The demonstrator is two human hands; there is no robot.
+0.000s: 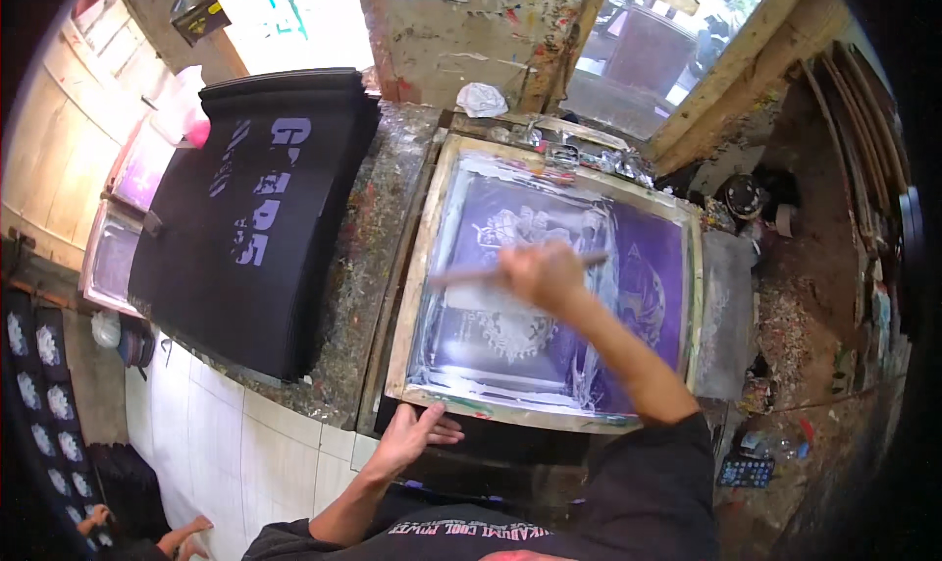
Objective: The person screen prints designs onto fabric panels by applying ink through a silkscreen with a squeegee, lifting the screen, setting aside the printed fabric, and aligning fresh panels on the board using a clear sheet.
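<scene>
A wooden-framed printing screen [693, 335] with purple mesh lies flat before me, white ink smeared over its left and middle. My right hand [543, 281] is closed around a long squeegee [466, 275], slanted across the mesh and blurred by motion. Pale floral and round designs show through around it. At the screen's near left corner rests my left hand [412, 438], thumb against the frame's edge and fingers stretched apart. Black fabric [496, 435] shows under the frame's near edge, beside those fingers.
A thick stack of black fabric panels [196, 257] with purple lettering lies left on the ink-stained table [363, 267]. A crumpled white cloth [481, 100] sits behind the screen. A phone [746, 473] lies at lower right. Another person's hand [98, 517] shows lower left, near printed black panels [44, 394].
</scene>
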